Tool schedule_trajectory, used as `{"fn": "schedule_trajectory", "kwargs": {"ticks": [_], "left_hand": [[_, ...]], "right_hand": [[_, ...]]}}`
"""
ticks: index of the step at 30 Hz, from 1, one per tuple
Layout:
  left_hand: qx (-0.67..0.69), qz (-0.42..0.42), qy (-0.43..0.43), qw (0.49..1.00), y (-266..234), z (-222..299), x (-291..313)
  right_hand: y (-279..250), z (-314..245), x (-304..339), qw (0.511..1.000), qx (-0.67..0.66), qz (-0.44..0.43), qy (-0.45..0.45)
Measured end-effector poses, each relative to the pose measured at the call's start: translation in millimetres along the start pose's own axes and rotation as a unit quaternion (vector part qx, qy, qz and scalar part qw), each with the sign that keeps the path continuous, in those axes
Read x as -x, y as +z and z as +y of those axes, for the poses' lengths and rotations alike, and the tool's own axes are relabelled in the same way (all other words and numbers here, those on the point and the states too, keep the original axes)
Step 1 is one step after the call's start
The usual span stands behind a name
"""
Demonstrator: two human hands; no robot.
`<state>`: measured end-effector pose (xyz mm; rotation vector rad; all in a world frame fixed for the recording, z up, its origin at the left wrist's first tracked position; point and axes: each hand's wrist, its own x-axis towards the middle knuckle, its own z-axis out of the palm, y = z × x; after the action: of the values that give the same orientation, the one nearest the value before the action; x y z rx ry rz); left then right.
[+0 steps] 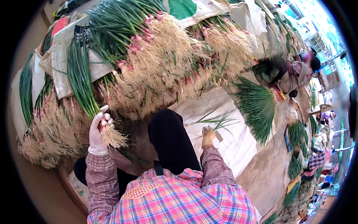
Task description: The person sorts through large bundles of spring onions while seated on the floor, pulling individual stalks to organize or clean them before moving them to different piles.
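Note:
My gloved left hand (99,131) is closed round a bunch of spring onions (84,84). Its pale bulbs and bushy roots stick out below my fingers, while the long green leaves reach up over the heap. On the right, my gloved right hand (208,136) is closed low over a whitish sack laid flat (242,147). A few thin green onion leaves (220,121) fan out from its fingers; the grip itself is partly hidden.
A long heap of rooted spring onions (160,52), partly covered by sacks (61,76), runs across the far side. To the right lies a fanned pile of green onions (257,108). Beyond it a person (296,76) sits low, and more people work farther along.

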<state>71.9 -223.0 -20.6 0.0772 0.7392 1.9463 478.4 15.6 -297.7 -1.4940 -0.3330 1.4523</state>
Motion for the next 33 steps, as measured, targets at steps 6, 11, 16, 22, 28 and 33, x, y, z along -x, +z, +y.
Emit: {"fn": "schedule_trajectory", "kwargs": {"ticks": [6, 11, 16, 22, 28, 33], "left_hand": [[-0.025, -0.010, 0.010, 1.000, 0, 4, 0], [-0.072, 0.045, 0.017, 0.996, 3, 5, 9], [-0.107, 0.077, 0.017, 0.991, 12, -8, 5], [-0.057, 0.051, 0.022, 0.997, 14, -10, 2], [-0.016, 0.024, 0.020, 0.999, 13, -7, 3], [0.048, -0.031, 0.025, 0.998, 34, 3, 2]], "right_hand": [[6, 6, -31, 0.986, 0.112, 0.048, 0.114], [-5, 44, -40, 0.693, 0.720, 0.017, -0.008], [51, 57, -16, 0.863, 0.488, 0.127, -0.040], [79, 40, -19, 0.864, 0.465, 0.193, -0.022], [74, -22, -5, 0.958, 0.193, 0.050, -0.206], [159, -195, 146, 0.913, 0.034, -0.186, -0.361]]}}
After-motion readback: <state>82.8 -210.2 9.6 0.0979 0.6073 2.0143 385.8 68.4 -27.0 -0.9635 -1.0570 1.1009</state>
